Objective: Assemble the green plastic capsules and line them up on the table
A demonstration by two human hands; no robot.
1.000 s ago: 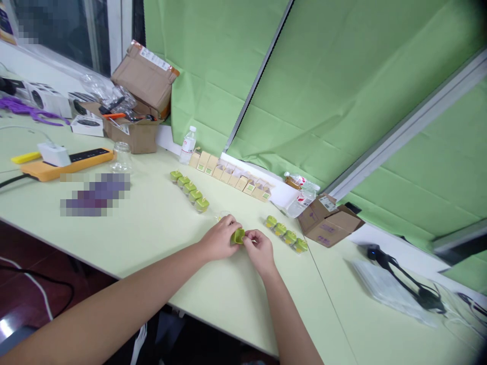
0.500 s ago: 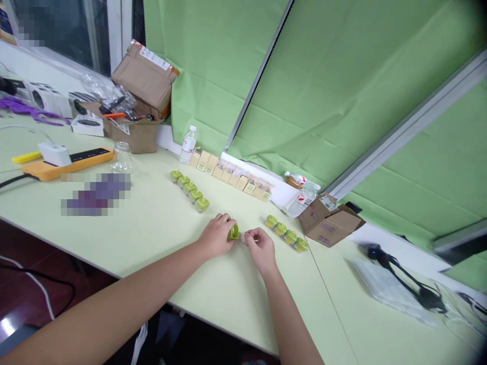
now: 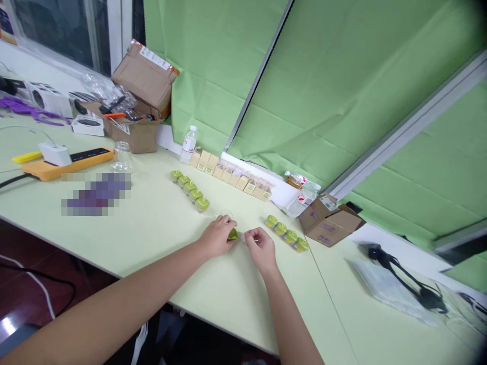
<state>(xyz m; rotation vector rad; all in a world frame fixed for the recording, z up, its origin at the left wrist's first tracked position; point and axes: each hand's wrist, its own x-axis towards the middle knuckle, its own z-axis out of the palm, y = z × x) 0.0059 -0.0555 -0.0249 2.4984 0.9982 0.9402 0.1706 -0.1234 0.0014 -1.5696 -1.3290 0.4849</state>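
My left hand [image 3: 217, 235] is closed around a small green lid [image 3: 233, 234], whose hollow side shows toward the right. Just to its right, my right hand [image 3: 259, 246] pinches a small whitish piece [image 3: 243, 236] between thumb and finger; its kind is too small to make out. Behind my left hand a clear rounded object [image 3: 225, 213] is partly hidden. A row of small clear containers with green lids [image 3: 189, 187] stands to the left. Another such row of green-lidded containers [image 3: 286, 232] stands to the right of my right hand.
Small beige cartons [image 3: 230, 175] line the wall, beside an upright water bottle [image 3: 187, 145]. Bottles [image 3: 302, 200] lie near a cardboard box [image 3: 329, 220] at right. Further left are a glass jar [image 3: 122, 158], an orange power strip [image 3: 81, 162] and an open carton [image 3: 133, 134].
The green lid has tilted in my left hand, so less of its inside shows. My right hand has barely moved.
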